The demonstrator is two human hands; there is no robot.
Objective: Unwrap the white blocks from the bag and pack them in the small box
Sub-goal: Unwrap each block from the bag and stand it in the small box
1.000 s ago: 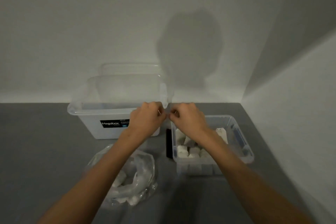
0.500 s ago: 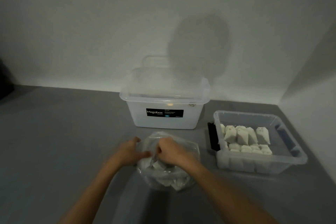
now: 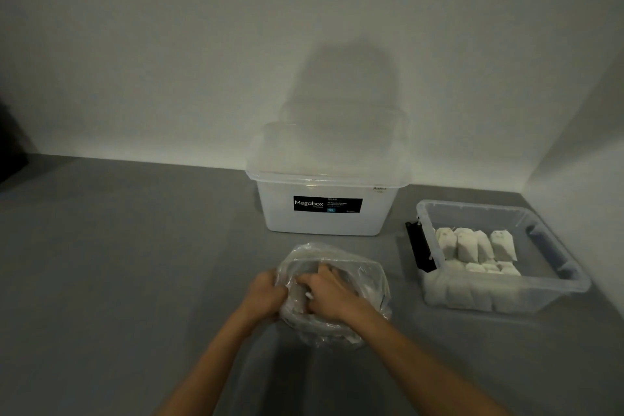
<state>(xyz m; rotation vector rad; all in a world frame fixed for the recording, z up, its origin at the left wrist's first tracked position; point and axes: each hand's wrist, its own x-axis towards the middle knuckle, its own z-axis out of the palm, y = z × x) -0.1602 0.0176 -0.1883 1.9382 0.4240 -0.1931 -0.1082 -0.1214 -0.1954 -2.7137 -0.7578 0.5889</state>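
Observation:
A clear plastic bag (image 3: 368, 277) lies on the grey table in front of me, with wrapped white blocks dimly showing at its lower edge. My left hand (image 3: 265, 294) grips the bag's left rim. My right hand (image 3: 326, 294) reaches inside the bag with curled fingers; what it holds is hidden. To the right stands the small clear box (image 3: 506, 297), holding several white blocks (image 3: 472, 246) in rows.
A large translucent Megabox bin (image 3: 324, 213) with a lid stands behind the bag against the wall. A black strip (image 3: 418, 250) lies by the small box's left side. A side wall rises close on the right. Grey table (image 3: 118, 263) spreads to the left.
Both hands came down from in front of the large bin to the bag; the left now grips its rim and the right has gone deeper inside. The view shifted left.

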